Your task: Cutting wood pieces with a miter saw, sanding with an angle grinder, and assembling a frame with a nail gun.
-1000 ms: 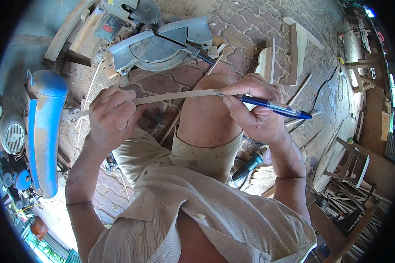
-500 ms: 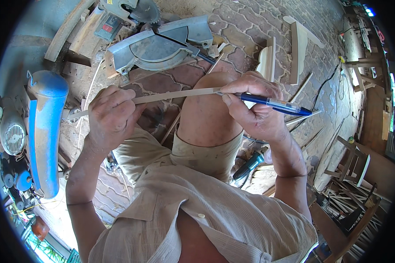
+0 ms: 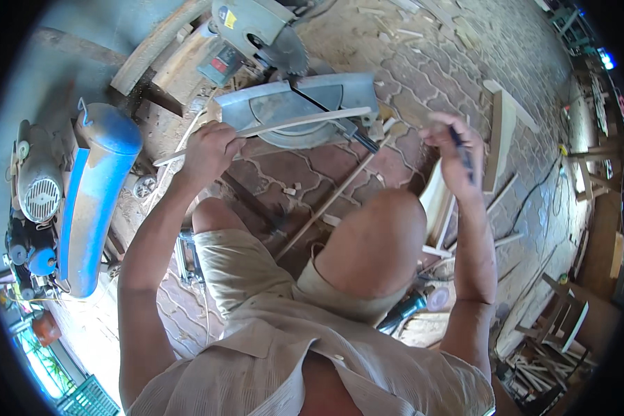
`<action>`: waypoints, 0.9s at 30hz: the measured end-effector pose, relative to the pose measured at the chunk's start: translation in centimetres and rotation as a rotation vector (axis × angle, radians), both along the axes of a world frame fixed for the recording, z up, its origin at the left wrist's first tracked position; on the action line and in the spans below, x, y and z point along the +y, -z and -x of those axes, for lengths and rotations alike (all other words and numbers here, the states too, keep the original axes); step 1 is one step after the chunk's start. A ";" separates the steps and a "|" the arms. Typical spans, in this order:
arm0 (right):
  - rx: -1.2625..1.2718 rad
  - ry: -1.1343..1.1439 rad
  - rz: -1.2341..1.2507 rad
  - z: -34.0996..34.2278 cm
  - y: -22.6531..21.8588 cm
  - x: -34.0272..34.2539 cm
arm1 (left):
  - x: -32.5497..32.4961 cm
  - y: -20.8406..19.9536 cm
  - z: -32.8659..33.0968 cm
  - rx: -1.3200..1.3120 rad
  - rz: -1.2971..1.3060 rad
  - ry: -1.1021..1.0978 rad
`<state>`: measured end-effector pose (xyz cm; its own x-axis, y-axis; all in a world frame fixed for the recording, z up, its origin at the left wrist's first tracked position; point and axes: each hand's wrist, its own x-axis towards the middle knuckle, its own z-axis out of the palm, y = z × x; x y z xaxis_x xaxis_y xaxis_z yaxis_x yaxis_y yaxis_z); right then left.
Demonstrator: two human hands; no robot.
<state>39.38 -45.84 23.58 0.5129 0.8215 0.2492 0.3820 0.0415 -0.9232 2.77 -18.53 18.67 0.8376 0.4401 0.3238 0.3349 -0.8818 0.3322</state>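
**Pen [image 3: 462, 152] parted from strip [image 3: 291, 125]**

The left hand [image 3: 213, 149] clamped the strip, which had swung out to overlap the saw [image 3: 270, 105] in view, contact unclear. The right hand [image 3: 454, 159], closed around the pen, had moved well apart, leaving only the left supporting the strip.

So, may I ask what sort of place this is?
Probably a woodworking workshop: there is a saw with a toothed round blade, shaped pieces of pale wood on the paved floor, and a thin wooden strip in the left hand.
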 end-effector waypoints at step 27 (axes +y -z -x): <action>-1.080 -0.367 0.276 -6.5 18.3 26.2 | 13.2 16.0 -4.6 0.366 -0.137 -0.044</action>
